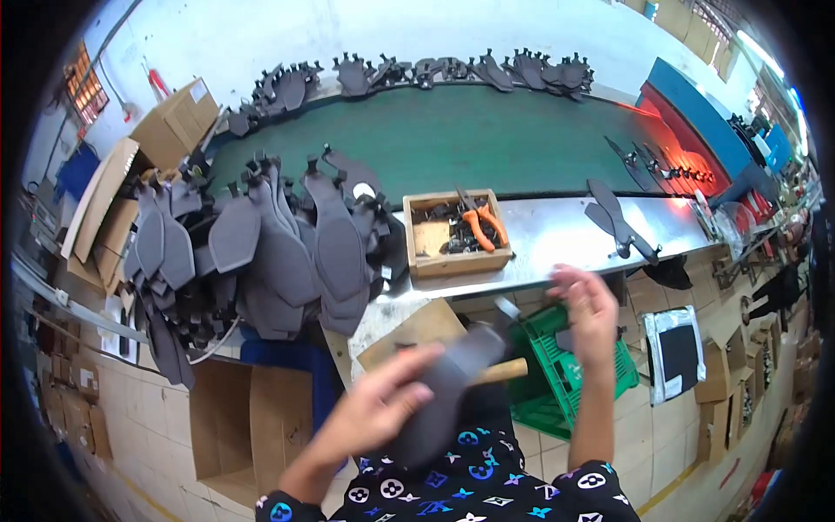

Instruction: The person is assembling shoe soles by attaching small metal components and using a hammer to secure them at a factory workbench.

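Note:
My left hand is closed on a dark grey shoe sole, held tilted in front of my body and slightly blurred. A wooden handle sticks out to the right from behind the sole; what it belongs to is hidden. Just above it is a small pale metal piece, too blurred to name. My right hand is raised near the metal table's front edge, fingers loosely bent and apart, with nothing visible in it. A wooden box of small black parts stands ahead, with orange-handled pliers on it.
Many dark soles pile up at the left. A green conveyor belt runs behind the metal table, with more soles along its far edge. Two soles lie on the right. A green crate and cardboard boxes stand below.

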`<state>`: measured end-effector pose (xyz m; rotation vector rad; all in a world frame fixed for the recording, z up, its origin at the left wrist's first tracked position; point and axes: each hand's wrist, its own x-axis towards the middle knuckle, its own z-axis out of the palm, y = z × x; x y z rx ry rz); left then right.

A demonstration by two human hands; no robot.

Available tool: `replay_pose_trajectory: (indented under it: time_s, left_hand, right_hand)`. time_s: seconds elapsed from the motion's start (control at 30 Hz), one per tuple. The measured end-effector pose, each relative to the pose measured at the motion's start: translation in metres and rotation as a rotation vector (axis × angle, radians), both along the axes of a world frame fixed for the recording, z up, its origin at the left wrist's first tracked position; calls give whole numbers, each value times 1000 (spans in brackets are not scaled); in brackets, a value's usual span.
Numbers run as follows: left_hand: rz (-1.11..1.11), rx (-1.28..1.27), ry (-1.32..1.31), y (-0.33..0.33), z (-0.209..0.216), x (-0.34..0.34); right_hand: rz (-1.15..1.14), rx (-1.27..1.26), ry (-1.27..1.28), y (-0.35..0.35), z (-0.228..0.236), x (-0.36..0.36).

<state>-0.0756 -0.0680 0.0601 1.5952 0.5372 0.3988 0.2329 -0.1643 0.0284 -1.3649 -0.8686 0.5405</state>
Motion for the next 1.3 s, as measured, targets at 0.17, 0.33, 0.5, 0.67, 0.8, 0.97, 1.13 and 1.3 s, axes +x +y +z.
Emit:
replay_pose_trajectory:
  time_s: [0.17, 0.33, 0.5, 0.67, 0.8, 0.97, 1.13, 1.3]
  left_hand:
    - [638, 855, 147, 147, 32, 19]
    - [580, 1859, 1176, 280, -9, -44]
    - [565, 1520, 1439, 230, -3, 38]
    - [537, 1468, 776, 104, 34, 100]
    - [390, 1483, 81, 68, 11, 122]
    - [637, 1269, -118, 31, 23, 53]
    - [674, 419, -470, -7, 31, -11]
    - [662, -11, -327, -16, -21, -5]
  right_hand:
    - [-561, -265, -412, -63, -62, 185]
    - [-836, -321, -702, -46, -94, 269]
    - [-627, -299, -775, -29, -134, 306]
    - [-412, 79, -152, 88, -65, 185]
    - [523, 327, 667, 80, 38, -21]
    - [795, 398, 153, 37, 34, -87]
    - [372, -227, -1078, 0, -78, -92]
    - [164, -565, -964, -73, -103, -69]
